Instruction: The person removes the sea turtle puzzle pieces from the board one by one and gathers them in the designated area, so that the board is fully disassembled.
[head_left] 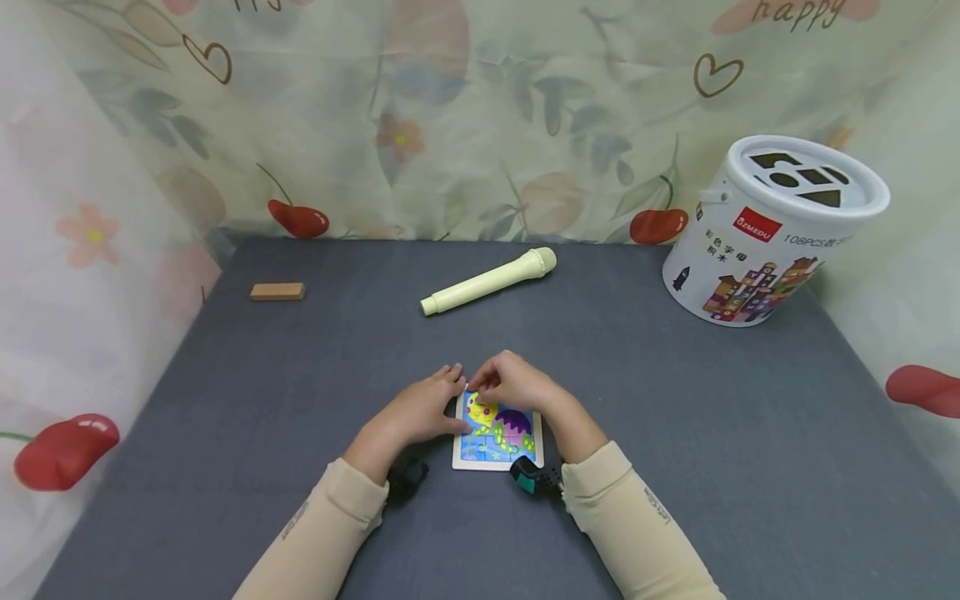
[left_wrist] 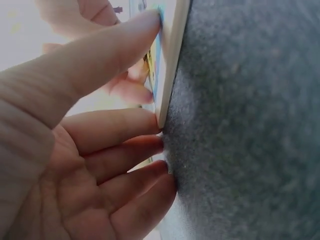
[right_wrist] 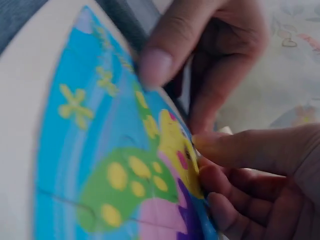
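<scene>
A small jigsaw puzzle (head_left: 498, 450) in a pale wooden frame lies flat, picturing a yellow-headed, green-legged turtle with a purple shell on blue. My left hand (head_left: 423, 408) rests along its left side, thumb on the face and fingers reaching past the top left corner. The left wrist view shows those fingers (left_wrist: 135, 145) fairly straight, touching the frame's edge and the table. At the top left corner, by the turtle's head, my right hand (head_left: 517, 387) pinches a puzzle piece with thumb and curled fingers (right_wrist: 230, 150). Fingertips cover most of that piece.
Beyond the hands lies a cream toy microphone (head_left: 487, 283). A small wooden block (head_left: 277, 292) sits at the back left. A white block bucket (head_left: 772, 233) with a shape-hole lid stands back right on the dark table (head_left: 675, 433). A patterned curtain (head_left: 465, 125) hangs behind.
</scene>
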